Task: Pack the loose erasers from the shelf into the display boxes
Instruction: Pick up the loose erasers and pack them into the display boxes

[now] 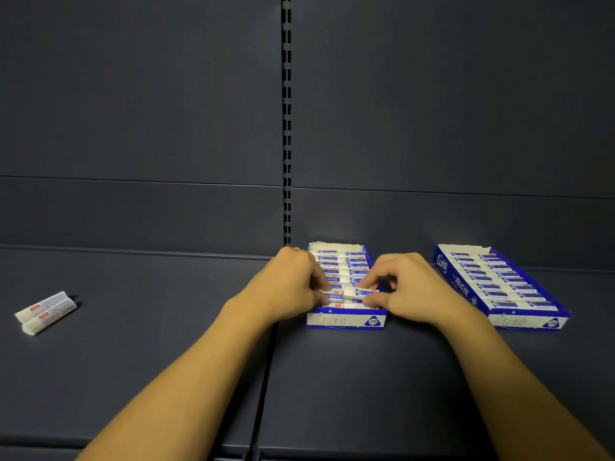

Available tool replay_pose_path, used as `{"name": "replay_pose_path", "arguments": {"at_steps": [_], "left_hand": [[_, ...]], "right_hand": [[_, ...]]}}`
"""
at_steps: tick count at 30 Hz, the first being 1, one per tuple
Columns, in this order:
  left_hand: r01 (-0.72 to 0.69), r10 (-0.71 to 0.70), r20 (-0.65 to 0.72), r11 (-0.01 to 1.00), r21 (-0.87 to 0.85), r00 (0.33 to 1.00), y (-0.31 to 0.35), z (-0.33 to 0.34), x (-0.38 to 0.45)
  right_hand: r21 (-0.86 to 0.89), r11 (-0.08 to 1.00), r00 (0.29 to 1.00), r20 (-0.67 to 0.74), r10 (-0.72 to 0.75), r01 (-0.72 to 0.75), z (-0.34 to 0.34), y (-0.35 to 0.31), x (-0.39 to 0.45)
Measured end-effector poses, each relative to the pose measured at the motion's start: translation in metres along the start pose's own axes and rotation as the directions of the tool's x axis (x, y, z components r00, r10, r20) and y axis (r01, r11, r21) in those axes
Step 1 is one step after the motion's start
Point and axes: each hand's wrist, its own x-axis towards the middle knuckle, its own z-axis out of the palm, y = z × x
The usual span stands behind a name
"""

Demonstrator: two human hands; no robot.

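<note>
Over the blue-and-white cardboard display box (346,320) at 6 o'clock on the dark shelf (133,327), the left hand (293,284) pinches a white eraser (334,296) and the right hand (409,287) pinches another eraser (357,292); fingertips partly hidden.

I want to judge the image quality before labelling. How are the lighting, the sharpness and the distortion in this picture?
Head view: dim, even light, brightest on the middle display box and both hands (left hand, right hand); soft shadow beside the two loose erasers; small print on the right display box is too soft to read; the wide lens bows the shelf lines slightly.
</note>
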Motion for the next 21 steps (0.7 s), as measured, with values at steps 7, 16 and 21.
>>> {"name": "replay_pose_path", "arguments": {"at_steps": [7,16,21], "left_hand": [[-0.038,0.038,-0.017,0.999,0.018,0.999,-0.0007,0.0019,-0.0012],[-0.058,0.059,-0.025,0.998,0.035,0.998,-0.0027,0.003,-0.0025],[-0.063,0.065,-0.043,0.997,0.04,0.997,-0.0044,0.0049,-0.0026]], "right_hand": [[0.004,1.0,0.999,0.03,0.025,-0.025,0.0013,-0.0033,0.0028],[-0.037,0.999,0.999,0.043,0.0,0.001,-0.0028,-0.0095,-0.0002],[-0.016,1.0,0.998,0.057,0.014,-0.013,-0.0012,-0.0097,0.0024]]}}
